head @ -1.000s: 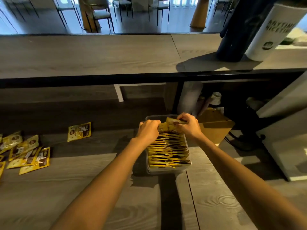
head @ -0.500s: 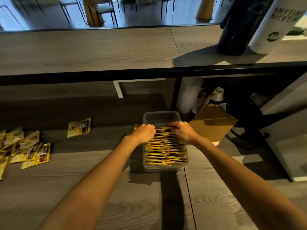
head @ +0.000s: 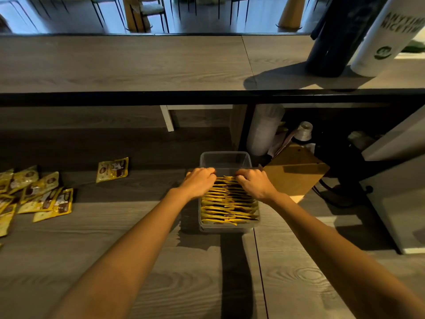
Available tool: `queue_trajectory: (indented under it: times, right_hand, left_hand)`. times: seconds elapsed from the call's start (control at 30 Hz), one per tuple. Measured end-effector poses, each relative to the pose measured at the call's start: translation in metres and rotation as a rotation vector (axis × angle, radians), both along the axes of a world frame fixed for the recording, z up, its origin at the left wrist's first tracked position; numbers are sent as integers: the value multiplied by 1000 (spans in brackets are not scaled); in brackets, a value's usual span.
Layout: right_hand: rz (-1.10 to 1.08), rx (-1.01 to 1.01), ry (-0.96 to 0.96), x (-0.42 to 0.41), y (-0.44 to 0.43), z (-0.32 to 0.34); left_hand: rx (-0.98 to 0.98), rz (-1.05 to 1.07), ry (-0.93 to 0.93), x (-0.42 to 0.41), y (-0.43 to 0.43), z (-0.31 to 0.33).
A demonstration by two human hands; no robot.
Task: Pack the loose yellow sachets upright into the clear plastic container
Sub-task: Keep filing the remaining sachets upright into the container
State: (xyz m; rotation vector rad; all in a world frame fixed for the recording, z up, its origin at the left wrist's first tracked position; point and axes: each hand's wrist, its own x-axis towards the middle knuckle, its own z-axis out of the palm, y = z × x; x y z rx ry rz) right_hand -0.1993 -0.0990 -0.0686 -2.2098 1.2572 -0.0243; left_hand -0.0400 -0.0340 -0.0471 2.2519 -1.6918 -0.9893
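Plainly, both hands sit on the clear plastic container (head: 225,154), at the far end of the row of packed sachets (head: 228,204) inside it. The left hand (head: 199,183) rests over the container's left side and the right hand (head: 253,184) over its right side. Both have their fingers curled down onto the sachet tops. The knuckles hide the fingertips, so I cannot tell whether either hand pinches a sachet or only presses the row towards the container's near wall.

The row runs from the near wall towards the far one, and each sachet stands on edge across the container's width. The only free space is the bare strip at the far end, just beyond the fingers.

The loose sachets (head: 43,197) lie flat well to the left of the container, and a single sachet (head: 112,169) lies between that pile and the container. The left hand is therefore the nearer one to fetch the next sachet. That sachet would probably need turning crosswise and upright before it drops into the far gap.
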Motion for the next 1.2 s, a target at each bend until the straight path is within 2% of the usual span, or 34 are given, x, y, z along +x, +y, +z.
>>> queue_trajectory:
  times: [0.2,0.3,0.47,0.63,0.93,1.2]
  right_hand:
    - [20,-244,-2,31,27,19]
    - [115,-303,-40,69,52,23]
    - [300,-224,20,147,99,1]
    - [429,-58,174,236,135,-27]
    - [417,61,390,353,142,-31]
    - [294,149,592,380,132,-47]
  left_hand:
    - [-204,88,-55,26,16,10]
    - [-275,211,-95,54,32,13]
    - [-269,458,-101,118,78,1]
    - [-78,588,-179,191,132,-24]
    - [158,468,-191,288,174,-70]
    - [120,292,-249,310,188,-92]
